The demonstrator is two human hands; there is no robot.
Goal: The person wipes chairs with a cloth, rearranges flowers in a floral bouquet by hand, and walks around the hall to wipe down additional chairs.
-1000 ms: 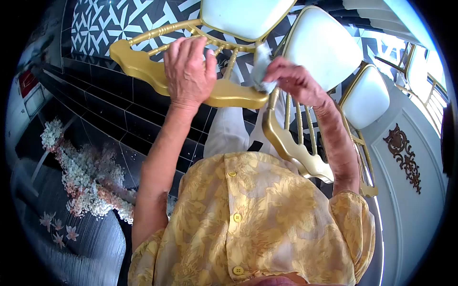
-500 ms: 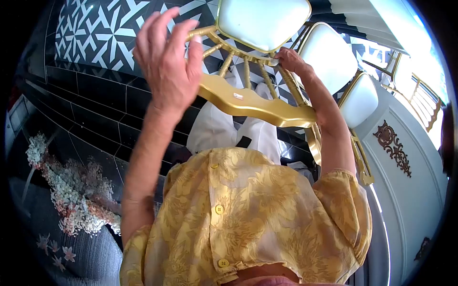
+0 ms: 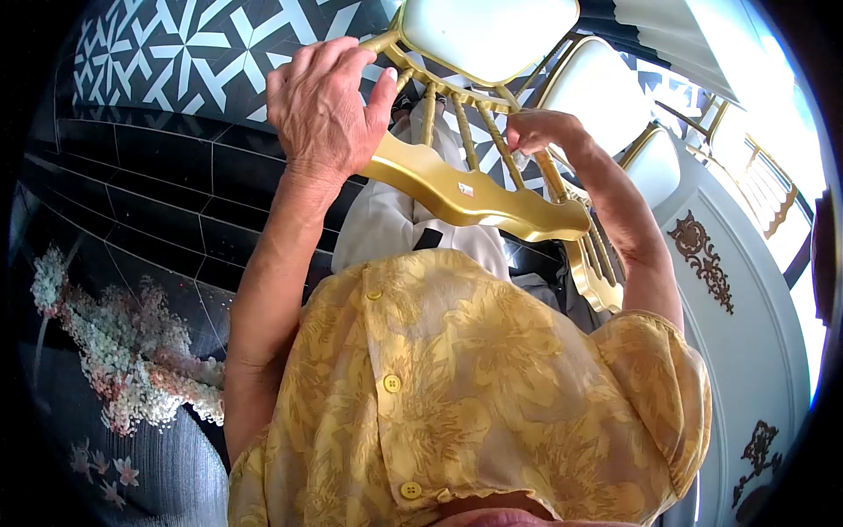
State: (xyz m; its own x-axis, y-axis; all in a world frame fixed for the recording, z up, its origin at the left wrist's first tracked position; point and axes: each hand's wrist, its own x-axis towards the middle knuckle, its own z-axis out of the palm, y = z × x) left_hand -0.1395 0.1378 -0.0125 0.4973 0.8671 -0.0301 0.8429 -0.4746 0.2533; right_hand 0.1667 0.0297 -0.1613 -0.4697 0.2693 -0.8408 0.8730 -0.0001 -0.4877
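A gold chair with a white seat [image 3: 483, 37] stands before me, its curved top rail [image 3: 465, 195] nearest my body and a small sticker on that rail. My left hand [image 3: 323, 110] rests at the left end of the backrest, fingers bent over the gold frame; the hand hides what they touch. Beside the right-hand spindles, my right hand [image 3: 534, 132] is closed round a pale cloth [image 3: 520, 160], of which only a small part shows below the fingers.
More white-seated gold chairs [image 3: 597, 92] stand to the right, by a grey panelled wall [image 3: 746, 307] with dark ornaments. Black tiled steps [image 3: 167, 206] run on the left, with a patterned floor above them. Pale flowers [image 3: 132, 351] lie at lower left.
The chair back has turned and shifted to the right in view. My left hand has come down onto the frame. My right hand has moved from the top rail to the spindles with the cloth.
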